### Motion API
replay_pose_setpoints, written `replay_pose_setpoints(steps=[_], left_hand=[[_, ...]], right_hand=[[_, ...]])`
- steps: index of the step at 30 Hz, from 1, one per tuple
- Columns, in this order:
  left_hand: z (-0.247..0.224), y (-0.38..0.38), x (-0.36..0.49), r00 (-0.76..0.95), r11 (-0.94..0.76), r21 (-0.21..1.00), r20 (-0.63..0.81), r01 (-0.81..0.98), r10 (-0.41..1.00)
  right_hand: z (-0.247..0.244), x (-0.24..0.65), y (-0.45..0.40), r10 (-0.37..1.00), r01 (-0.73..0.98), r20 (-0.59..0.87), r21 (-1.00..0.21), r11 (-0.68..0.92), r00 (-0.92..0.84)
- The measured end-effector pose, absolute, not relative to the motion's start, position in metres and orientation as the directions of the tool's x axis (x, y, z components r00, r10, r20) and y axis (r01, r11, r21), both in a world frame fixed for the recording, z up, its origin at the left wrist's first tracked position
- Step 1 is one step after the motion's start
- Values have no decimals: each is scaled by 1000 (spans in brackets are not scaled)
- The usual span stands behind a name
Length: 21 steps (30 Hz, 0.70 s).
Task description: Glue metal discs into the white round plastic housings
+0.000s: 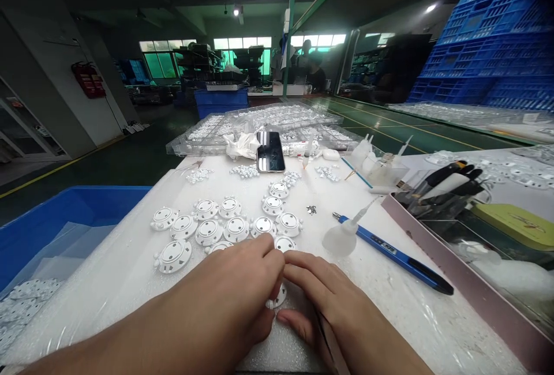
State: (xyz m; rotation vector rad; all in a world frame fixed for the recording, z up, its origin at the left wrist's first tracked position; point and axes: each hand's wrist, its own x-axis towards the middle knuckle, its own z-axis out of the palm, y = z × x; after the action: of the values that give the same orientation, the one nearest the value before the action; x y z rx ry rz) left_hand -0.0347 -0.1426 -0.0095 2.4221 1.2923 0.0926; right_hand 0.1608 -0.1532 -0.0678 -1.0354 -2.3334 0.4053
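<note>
Between my hands sits a small white round plastic part [277,297], mostly covered by fingers. My left hand [234,288] is closed, its curled fingers and thumb gripping the part from the left. My right hand [333,288] has its fingertips at the part's right side, touching the left hand's fingers. Tucked under the right palm is a thin, dark pair of tweezers [331,343], its tips hidden. Just beyond the hands stand several similar white round parts [208,231] with dark spots and small side knobs. A tiny pile of dark bits [311,209] lies to their right.
Right of the hands are a squeeze bottle [341,236] with a thin nozzle, a blue pen-like tool [398,257] and a pink-edged tool box [433,251]. Behind lie a phone [271,153], small white pieces [244,171] and clear trays [285,115]. A blue bin [82,199] stands left.
</note>
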Motion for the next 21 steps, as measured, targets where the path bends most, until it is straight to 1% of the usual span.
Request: replay_pose_setpoints(steps=[4, 10, 15, 18, 21], left_hand=[[-11, -144, -33, 558, -498, 330, -118, 802, 821], [0, -142, -33, 578, -494, 381, -145, 781, 803], [4, -138, -35, 626, -517, 431, -157, 739, 764], [6, -138, -36, 610, -490, 450, -170, 747, 774], [5, -139, -35, 581, -465, 439, -175, 769, 795]], right_hand=[[-66, 159, -155, 744, 603, 391, -436, 668, -542], [-71, 161, -152, 749, 602, 352, -447, 662, -562], [-69, 162, -153, 732, 567, 393, -464, 681, -557], [-66, 161, -154, 732, 558, 402, -475, 681, -550], [-66, 161, -154, 737, 566, 410, -472, 676, -538]])
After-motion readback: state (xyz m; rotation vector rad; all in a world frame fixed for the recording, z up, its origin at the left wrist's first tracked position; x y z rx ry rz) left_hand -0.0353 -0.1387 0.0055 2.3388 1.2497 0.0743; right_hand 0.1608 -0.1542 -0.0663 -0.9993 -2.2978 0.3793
